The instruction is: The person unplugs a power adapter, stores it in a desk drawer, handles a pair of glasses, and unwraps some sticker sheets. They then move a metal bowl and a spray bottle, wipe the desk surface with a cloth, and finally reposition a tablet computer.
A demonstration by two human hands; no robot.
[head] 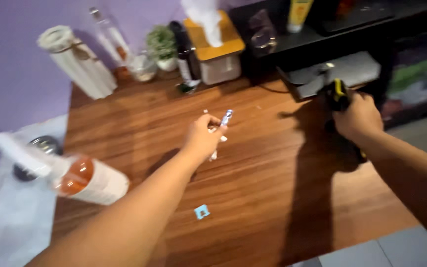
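- Across the brown wood-grain tabletop (253, 188), which butts against a lilac wall (16, 20), the far edge is lined with things: a tall white ribbed vase (77, 62), a clear glass bottle (108, 34), a small potted green plant (161, 47) and a white tissue box with a wooden lid (218, 52).
- Right of the tissue box stands a black shelf unit (317, 39) with a yellow tube (298, 12) on top and a grey flat device (337, 71) on a lower shelf.
- Left and nearer than the tissue box, a white bottle with orange liquid (82, 180) lies at the table's edge, over a white cloth (11, 217).
- Well in front of the tissue box, a small blue paper scrap (201, 211) lies alone on the wood.
- Just in front of the tissue box, above the wood, the left hand (203, 138) pinches small white and blue wrapper scraps (221, 126) between fingertips; one blue end sticks up past the fingers, a white end hangs below.
- Right of the tissue box, the right hand (357, 118) is curled tight around a black tool with a yellow stripe (338, 94), whose top shows above the knuckles.
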